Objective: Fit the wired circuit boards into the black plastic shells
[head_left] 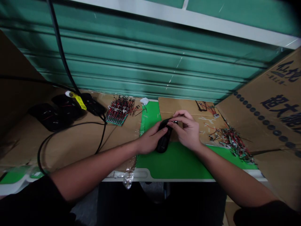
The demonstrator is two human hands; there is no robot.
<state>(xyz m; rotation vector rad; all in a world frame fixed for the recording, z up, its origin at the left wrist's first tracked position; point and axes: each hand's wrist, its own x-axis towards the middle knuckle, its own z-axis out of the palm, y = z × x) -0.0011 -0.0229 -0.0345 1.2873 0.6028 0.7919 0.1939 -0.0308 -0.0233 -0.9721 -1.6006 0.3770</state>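
Over the green mat (181, 163), my left hand (150, 138) is closed around a long, rounded black plastic housing (162, 144), thumb lying along its top. The housing points away from me, slightly tilted. My right hand (189, 130) has its thumb and fingers pinched together at the far end of that housing. A small dark piece with pale spots (175, 121) shows at those fingertips; its kind is too small to make out. The fingers partly hide the far end of the housing.
Black housings (53, 114) lie at the left by a black cable (58, 44) with a yellow tag (80, 102). Circuit boards with wires (117, 113) sit on cardboard (80, 141). Tangled wired boards (235, 142) are piled at the right, beside a cardboard wall (265, 125).
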